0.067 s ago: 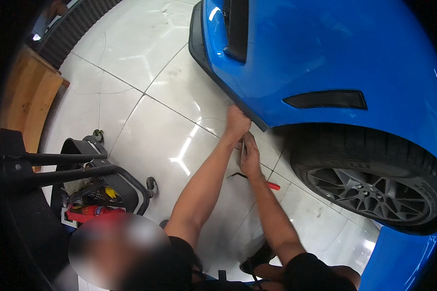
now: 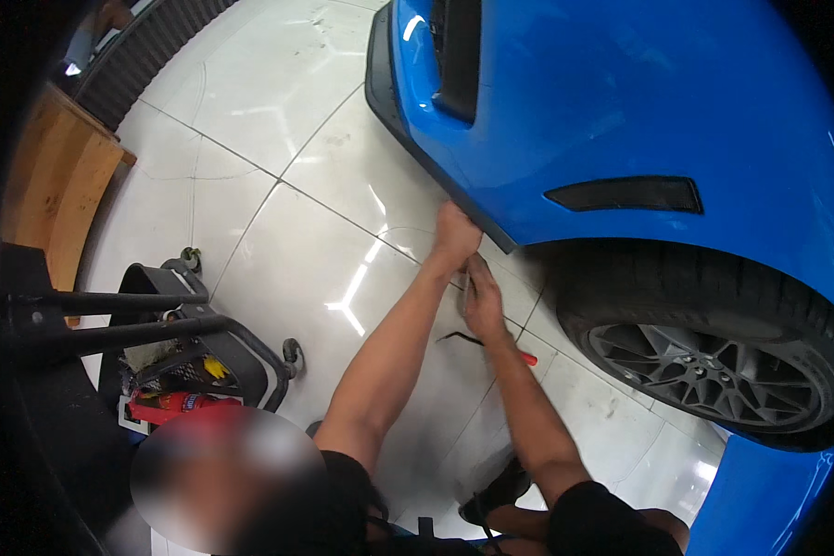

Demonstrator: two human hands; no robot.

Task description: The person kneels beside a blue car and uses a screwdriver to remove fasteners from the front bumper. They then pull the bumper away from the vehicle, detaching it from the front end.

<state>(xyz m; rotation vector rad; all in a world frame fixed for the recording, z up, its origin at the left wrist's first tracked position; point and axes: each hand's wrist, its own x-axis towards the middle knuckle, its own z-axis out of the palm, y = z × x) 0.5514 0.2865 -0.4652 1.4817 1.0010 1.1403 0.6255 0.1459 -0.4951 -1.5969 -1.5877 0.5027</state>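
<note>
At the bottom black lip (image 2: 417, 153) of a blue car's bumper, my left hand (image 2: 455, 236) is closed, knuckles against the edge. What its fingers hold is hidden. My right hand (image 2: 483, 303) is just below it, near the left wrist, with dark-smudged fingers pressed together. Something thin and greyish shows along its inner side, too small to name. Under the right forearm lies a bent black rod tool with a red handle (image 2: 528, 359), on the white tiled floor (image 2: 296, 250).
Right of my hands stands the car's front wheel (image 2: 704, 366) under the blue fender (image 2: 639, 120). At left is a black rolling cart (image 2: 250, 357) with casters, carrying a red bottle (image 2: 171, 405). A wooden box (image 2: 60, 181) stands beyond it.
The view has shifted very slightly. My right hand and forearm have moved a touch rightward; my left hand stays at the bumper lip.
</note>
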